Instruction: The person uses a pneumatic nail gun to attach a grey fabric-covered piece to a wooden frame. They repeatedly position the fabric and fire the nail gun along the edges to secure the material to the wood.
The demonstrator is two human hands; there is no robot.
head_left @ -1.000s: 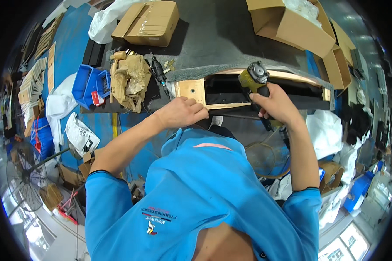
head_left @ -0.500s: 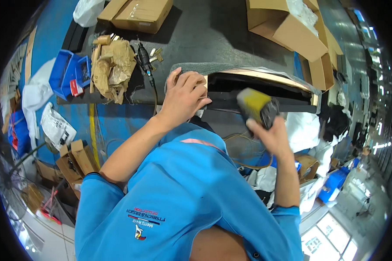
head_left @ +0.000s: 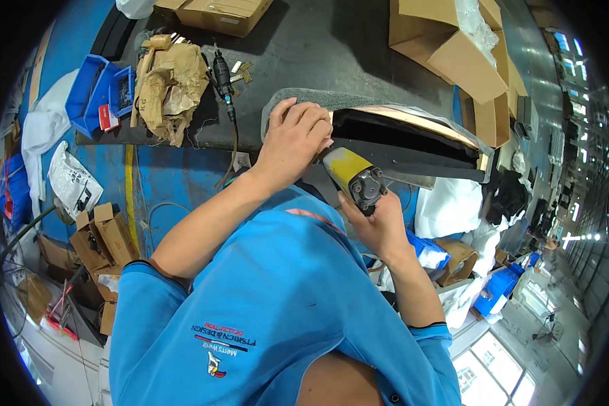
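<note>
A long wooden frame (head_left: 413,116) covered in grey fabric (head_left: 298,98) lies along the near edge of the dark table, its black-lined hollow facing me. My left hand (head_left: 293,139) is closed over the frame's left end, fingers bent on the fabric edge. In my right hand (head_left: 379,227) is a yellow and black staple gun (head_left: 348,166). Its nose points up and left, close by the left hand's fingertips at the frame's left corner. Whether the nose touches the frame is hidden.
Left of the frame lie a black corded power driver (head_left: 222,76), crumpled brown paper (head_left: 172,91), a wooden mallet (head_left: 159,42) and blue bins (head_left: 91,98). Open cardboard boxes (head_left: 446,61) stand at the far right, another carton (head_left: 213,15) at the back.
My right hand has brought the staple gun leftward, from below the frame's middle to beside my left hand. The left hand still holds the frame's left end. The whole view has shifted slightly.
</note>
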